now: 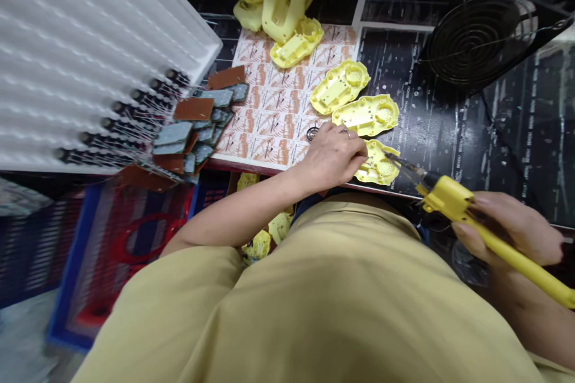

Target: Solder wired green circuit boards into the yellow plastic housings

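Note:
My left hand [335,154] is closed at the left end of the nearest yellow plastic shell half [378,172]; its fingertips are partly hidden. In my right hand [516,224] is a yellow-handled soldering iron [449,197], gripped along the handle. Its metal tip points left and reaches the round grille of that shell half; whether it touches cannot be told. Two more yellow shell halves, a middle one [371,115] and a farther one [340,87], lie open side up just beyond. A small black round part [312,133] shows beside my left wrist.
More yellow shells [285,0] are heaped at the back. On the left, brown and grey circuit boards [194,109] with wired black parts lean by a white foam sheet [103,42]. A black fan [476,42] stands back right. Below left is a blue crate [74,263] with red parts.

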The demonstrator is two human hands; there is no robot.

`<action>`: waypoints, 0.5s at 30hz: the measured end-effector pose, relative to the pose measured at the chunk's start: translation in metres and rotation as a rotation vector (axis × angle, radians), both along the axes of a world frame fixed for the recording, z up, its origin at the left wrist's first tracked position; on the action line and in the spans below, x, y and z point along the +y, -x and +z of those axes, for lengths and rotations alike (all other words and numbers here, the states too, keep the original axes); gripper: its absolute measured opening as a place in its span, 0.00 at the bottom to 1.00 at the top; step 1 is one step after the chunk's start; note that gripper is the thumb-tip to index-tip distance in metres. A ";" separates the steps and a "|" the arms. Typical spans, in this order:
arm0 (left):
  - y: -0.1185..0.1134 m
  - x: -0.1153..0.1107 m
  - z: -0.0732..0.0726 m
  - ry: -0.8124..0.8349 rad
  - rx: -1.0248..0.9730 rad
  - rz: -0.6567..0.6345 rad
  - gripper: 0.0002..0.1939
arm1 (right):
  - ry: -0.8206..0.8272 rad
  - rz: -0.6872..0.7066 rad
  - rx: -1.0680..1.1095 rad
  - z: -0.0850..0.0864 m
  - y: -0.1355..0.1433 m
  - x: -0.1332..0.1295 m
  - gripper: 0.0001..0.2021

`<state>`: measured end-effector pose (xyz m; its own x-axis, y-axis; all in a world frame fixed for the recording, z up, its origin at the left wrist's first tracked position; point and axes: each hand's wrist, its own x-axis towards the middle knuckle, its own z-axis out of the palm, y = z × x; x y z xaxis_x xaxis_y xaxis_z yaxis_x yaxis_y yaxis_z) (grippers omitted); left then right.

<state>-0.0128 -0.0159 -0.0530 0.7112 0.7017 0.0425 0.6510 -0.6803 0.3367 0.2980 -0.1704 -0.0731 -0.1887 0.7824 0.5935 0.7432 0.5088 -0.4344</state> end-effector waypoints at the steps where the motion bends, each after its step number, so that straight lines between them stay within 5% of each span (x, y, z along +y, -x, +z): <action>1: 0.000 0.000 0.000 -0.016 0.006 -0.007 0.15 | -0.010 0.048 0.027 -0.001 0.005 0.004 0.08; 12: -0.001 0.001 0.003 -0.068 0.036 -0.049 0.16 | -0.042 0.273 -0.015 0.003 0.011 0.024 0.05; 15: -0.003 0.002 0.006 -0.036 0.054 -0.033 0.15 | 0.065 0.179 -0.019 0.006 0.000 0.023 0.09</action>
